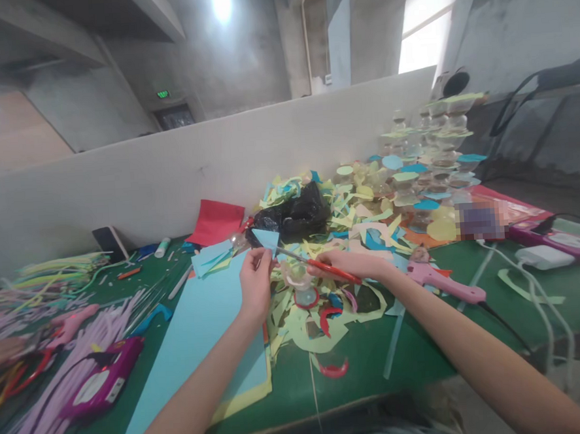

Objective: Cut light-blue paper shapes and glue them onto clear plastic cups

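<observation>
Between the fingers of my left hand is a small piece of light blue paper, its pointed part sticking up. My right hand is closed round the red handles of a pair of scissors. The blades point left and reach the blue paper's lower edge; I cannot tell how far apart they are. Under my left forearm lies a stack of light blue sheets, with yellow sheets at its lower edge. Paper scraps, mostly pale yellow, and a clear cup-like piece lie below the scissors.
A pink glue gun lies at the right, its cord over the front edge. Stacked clear cups with paper discs stand at the back right. A black plastic bag sits behind my hands. Another person's hand is at far left near lilac strips.
</observation>
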Motion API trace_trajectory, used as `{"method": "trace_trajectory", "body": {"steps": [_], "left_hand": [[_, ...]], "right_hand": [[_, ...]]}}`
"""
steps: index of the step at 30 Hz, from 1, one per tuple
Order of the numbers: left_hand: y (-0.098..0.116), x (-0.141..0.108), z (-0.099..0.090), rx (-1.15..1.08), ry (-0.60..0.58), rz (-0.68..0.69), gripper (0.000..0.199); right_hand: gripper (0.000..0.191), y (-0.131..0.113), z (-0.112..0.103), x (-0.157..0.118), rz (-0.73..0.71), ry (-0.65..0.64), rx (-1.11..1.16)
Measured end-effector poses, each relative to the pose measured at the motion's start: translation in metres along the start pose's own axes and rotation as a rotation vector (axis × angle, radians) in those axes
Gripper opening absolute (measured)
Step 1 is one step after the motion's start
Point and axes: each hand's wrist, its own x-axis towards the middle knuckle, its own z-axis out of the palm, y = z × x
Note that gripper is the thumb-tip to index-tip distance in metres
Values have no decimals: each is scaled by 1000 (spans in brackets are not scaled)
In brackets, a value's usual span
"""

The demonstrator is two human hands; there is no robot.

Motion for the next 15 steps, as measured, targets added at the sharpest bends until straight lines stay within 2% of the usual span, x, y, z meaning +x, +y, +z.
{"method": "trace_trajectory", "body": {"steps": [9,15], "left_hand": [[0,-3,2,-72,3,-30,26],[3,-5,3,-73,-13,-40,29]], "right_hand": [[58,5,2,2,-26,-29,17],[57,6,3,4,6,13,13]]}}
